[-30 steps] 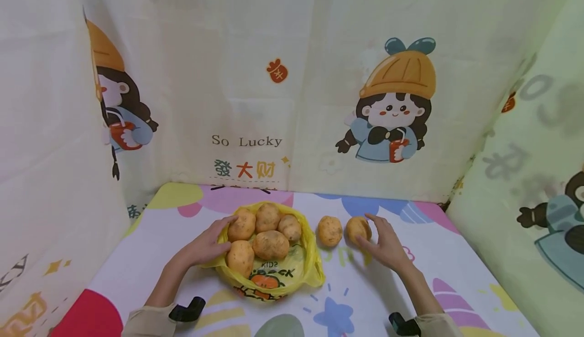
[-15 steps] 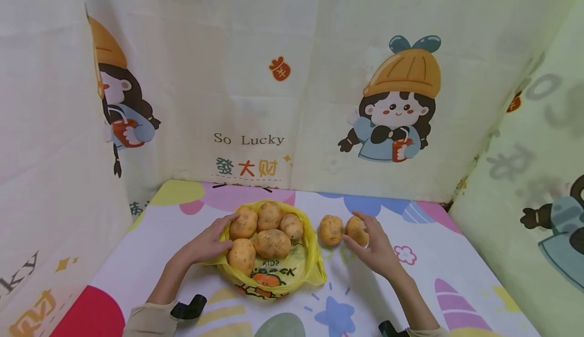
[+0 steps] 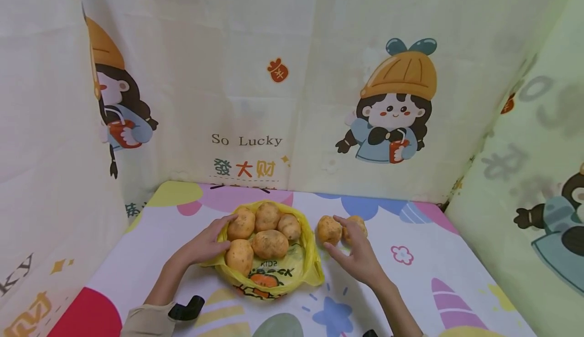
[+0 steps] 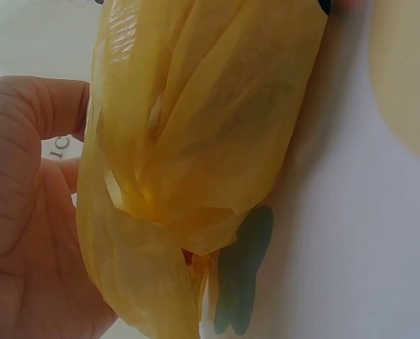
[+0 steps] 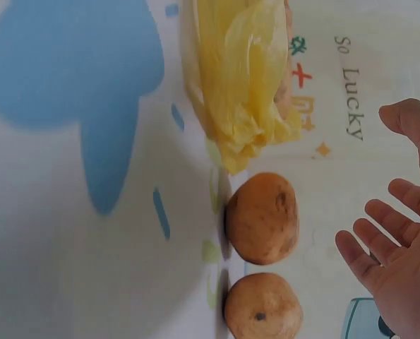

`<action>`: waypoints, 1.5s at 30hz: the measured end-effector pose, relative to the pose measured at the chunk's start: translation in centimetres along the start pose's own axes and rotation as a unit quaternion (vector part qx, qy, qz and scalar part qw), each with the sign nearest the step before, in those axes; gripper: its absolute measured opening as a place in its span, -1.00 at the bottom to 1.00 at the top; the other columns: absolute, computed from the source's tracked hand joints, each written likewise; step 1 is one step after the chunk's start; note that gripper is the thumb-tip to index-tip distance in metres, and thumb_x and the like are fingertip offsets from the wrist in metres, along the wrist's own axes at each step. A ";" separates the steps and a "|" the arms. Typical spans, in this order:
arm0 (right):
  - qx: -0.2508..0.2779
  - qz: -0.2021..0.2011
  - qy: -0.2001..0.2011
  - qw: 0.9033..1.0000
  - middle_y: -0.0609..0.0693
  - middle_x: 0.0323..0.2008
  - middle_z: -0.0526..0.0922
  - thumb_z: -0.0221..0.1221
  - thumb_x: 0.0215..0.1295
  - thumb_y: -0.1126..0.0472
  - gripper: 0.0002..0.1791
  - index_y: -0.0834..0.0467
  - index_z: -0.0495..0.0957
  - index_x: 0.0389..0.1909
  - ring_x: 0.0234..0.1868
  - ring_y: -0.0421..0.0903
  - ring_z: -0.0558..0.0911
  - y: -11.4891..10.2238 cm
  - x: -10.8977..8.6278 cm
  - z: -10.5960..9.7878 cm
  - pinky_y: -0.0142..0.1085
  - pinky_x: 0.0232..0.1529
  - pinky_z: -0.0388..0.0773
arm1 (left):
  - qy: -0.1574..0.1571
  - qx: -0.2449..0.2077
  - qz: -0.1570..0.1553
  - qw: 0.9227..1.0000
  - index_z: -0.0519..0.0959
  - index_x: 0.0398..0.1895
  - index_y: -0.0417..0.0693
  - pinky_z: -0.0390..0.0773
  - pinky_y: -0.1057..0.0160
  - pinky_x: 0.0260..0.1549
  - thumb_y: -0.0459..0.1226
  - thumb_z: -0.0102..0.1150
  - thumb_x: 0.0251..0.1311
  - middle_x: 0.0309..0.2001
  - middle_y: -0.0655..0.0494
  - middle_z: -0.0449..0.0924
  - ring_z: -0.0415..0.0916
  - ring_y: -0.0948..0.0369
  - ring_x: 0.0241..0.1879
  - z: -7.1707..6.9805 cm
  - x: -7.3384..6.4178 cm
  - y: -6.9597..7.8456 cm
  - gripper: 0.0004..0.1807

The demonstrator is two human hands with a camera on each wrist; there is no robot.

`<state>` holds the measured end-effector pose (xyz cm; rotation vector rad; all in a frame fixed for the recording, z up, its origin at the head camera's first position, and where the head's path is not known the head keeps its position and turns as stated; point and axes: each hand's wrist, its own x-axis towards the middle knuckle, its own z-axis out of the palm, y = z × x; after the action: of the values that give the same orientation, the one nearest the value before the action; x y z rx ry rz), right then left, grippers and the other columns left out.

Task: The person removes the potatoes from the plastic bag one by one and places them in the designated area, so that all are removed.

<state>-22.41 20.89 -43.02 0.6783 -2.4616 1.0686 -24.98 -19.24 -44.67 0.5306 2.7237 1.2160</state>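
A yellow plastic bag [image 3: 315, 263] stands on the table with its mouth spread wide. Several potatoes [image 3: 270, 244] lie inside it. My left hand [image 3: 207, 243] holds the bag's left rim, its fingertips and thumb over the edge beside the potatoes; in the left wrist view the bag's folds hide those tips. Right of the bag, a nearer potato [image 3: 329, 229] and a farther potato [image 3: 358, 225] sit side by side on the table. My right hand [image 3: 358, 258] hovers in front of them with fingers spread, gripping nothing; in the right wrist view it is apart from both.
The table [image 3: 392, 296] wears a colourful printed cover. Printed cloth curtains [image 3: 315, 124] enclose it at the back and both sides. A black wrist device [image 3: 187, 309] sits at the left sleeve.
My right hand has moved left, from around the farther potato to in front of the pair. That potato has shifted slightly left, nearer to the other. The left hand stays at the bag.
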 end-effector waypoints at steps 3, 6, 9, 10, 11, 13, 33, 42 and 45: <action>0.006 -0.006 -0.005 1.000 0.22 0.31 0.48 0.42 0.22 0.16 -0.25 0.14 0.38 0.41 0.27 0.24 0.49 -0.5 0.1 0.7 0.23 0.07 0.55 | -0.001 0.000 -0.002 1.000 0.14 0.58 -0.16 0.13 -0.42 0.36 -0.34 0.11 0.22 0.50 -0.39 0.12 0.07 -0.32 0.48 0.0 0.0 0.0 -0.19; 0.009 -0.011 -0.014 1.000 0.15 0.36 0.46 0.41 0.24 0.14 -0.25 0.09 0.36 0.43 0.32 0.20 0.46 -1.0 0.2 1.4 0.20 0.08 0.55 | -0.004 0.001 -0.005 1.000 0.13 0.58 -0.14 0.12 -0.42 0.36 -0.33 0.12 0.22 0.51 -0.39 0.10 0.06 -0.32 0.49 0.0 0.0 0.0 -0.18; 0.014 -0.015 -0.019 1.000 0.11 0.38 0.45 0.40 0.24 0.13 -0.25 0.07 0.36 0.44 0.37 0.16 0.44 -1.4 0.3 2.0 0.20 0.15 0.52 | -0.004 0.001 -0.009 1.000 0.12 0.59 -0.14 0.12 -0.41 0.36 -0.34 0.11 0.21 0.51 -0.39 0.09 0.06 -0.31 0.49 0.0 0.0 -0.1 -0.17; 0.014 -0.013 -0.019 1.000 0.08 0.38 0.45 0.40 0.24 0.11 -0.25 0.06 0.36 0.44 0.38 0.15 0.43 -1.5 0.3 2.2 0.21 0.16 0.51 | -0.005 0.001 -0.009 1.000 0.12 0.59 -0.14 0.12 -0.41 0.36 -0.33 0.11 0.21 0.51 -0.39 0.09 0.06 -0.31 0.49 0.0 0.0 -0.1 -0.17; 0.014 -0.012 -0.020 1.000 0.06 0.39 0.45 0.40 0.24 0.10 -0.25 0.05 0.36 0.44 0.38 0.14 0.43 -1.7 0.3 2.4 0.21 0.18 0.51 | -0.005 0.002 -0.008 1.000 0.12 0.59 -0.14 0.12 -0.41 0.36 -0.33 0.11 0.21 0.51 -0.39 0.09 0.06 -0.31 0.49 0.0 0.0 -0.1 -0.17; 0.020 -0.008 -0.023 0.999 0.05 0.38 0.45 0.40 0.25 0.09 -0.25 0.03 0.36 0.44 0.38 0.14 0.44 -2.0 0.3 2.8 0.23 0.18 0.50 | -0.004 0.002 -0.006 1.000 0.12 0.59 -0.14 0.12 -0.41 0.36 -0.33 0.11 0.21 0.51 -0.40 0.09 0.06 -0.31 0.49 0.0 0.0 -0.1 -0.17; 0.091 -0.008 -0.061 0.994 0.21 0.34 0.47 0.37 0.27 0.09 -0.27 0.12 0.37 0.43 0.30 0.21 0.47 -4.5 0.6 5.6 0.04 0.12 0.56 | 0.001 0.000 0.012 1.000 0.12 0.58 -0.22 0.10 -0.41 0.37 -0.34 0.09 0.21 0.49 -0.43 0.10 0.05 -0.33 0.49 0.0 -0.2 -0.1 -0.18; 0.100 -0.013 -0.085 0.991 0.20 0.33 0.47 0.40 0.24 0.12 -0.21 0.16 0.33 0.46 0.27 0.16 0.48 -4.8 1.1 7.0 0.05 0.13 0.54 | 0.000 0.000 0.017 1.000 0.12 0.57 -0.22 0.10 -0.42 0.37 -0.35 0.09 0.20 0.49 -0.42 0.11 0.05 -0.33 0.49 0.0 0.0 -0.3 -0.18; 0.098 -0.008 -0.094 0.991 0.19 0.35 0.46 0.41 0.24 0.10 -0.20 0.12 0.32 0.46 0.29 0.14 0.49 -4.9 1.2 7.5 0.10 0.15 0.53 | 0.000 -0.001 0.017 1.000 0.12 0.57 -0.22 0.10 -0.42 0.36 -0.35 0.09 0.20 0.49 -0.43 0.11 0.05 -0.34 0.48 0.0 -0.1 -0.2 -0.18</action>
<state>-21.71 12.00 -44.38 0.8957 -2.5215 1.3074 -24.95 -19.41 -44.81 0.5792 2.7243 1.2247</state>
